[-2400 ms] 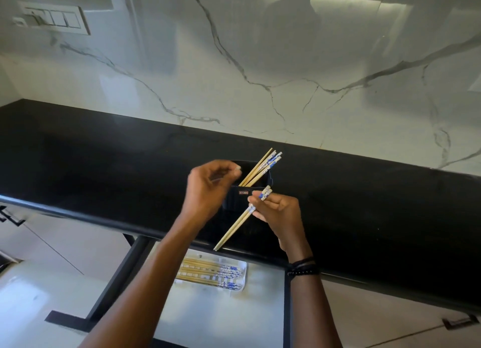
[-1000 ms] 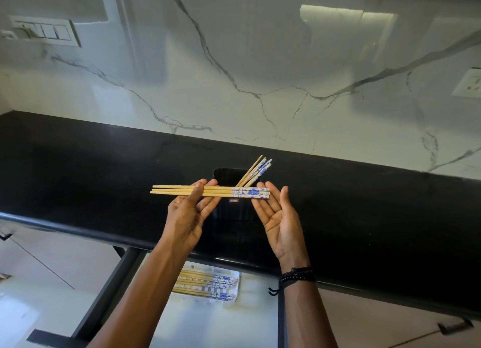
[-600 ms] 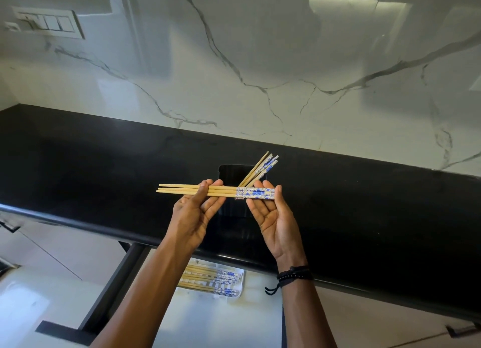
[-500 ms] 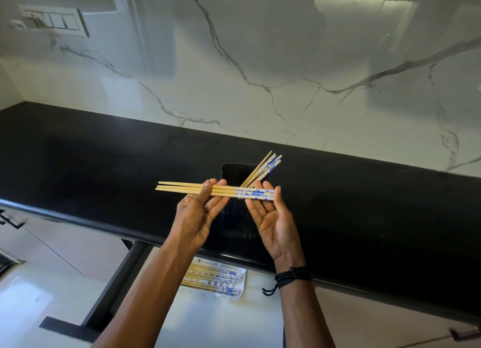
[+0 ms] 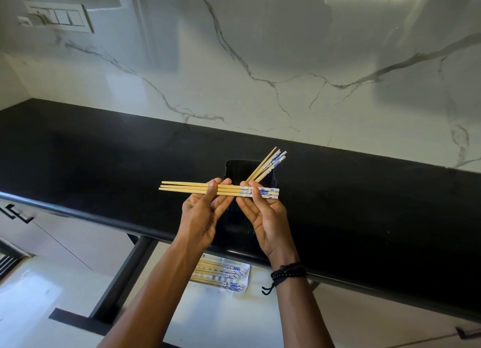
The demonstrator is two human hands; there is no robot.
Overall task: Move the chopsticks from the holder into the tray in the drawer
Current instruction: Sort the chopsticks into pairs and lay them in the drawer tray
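A person's left hand (image 5: pixel 201 212) and right hand (image 5: pixel 263 215) pinch blue-patterned chopsticks (image 5: pixel 182 187) level above a black counter (image 5: pixel 104 160); more lean in the holder (image 5: pixel 236 169), others lie in the tray (image 5: pixel 247 278) in the open drawer (image 5: pixel 229 319).

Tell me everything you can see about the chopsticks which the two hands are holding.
The held chopsticks are three pale, wooden-looking sticks with blue and white patterned ends at the right and plain ends at the left. They lie level, side by side, in front of the black holder. The left hand and the right hand each pinch them, thumb on top, fingers beneath.
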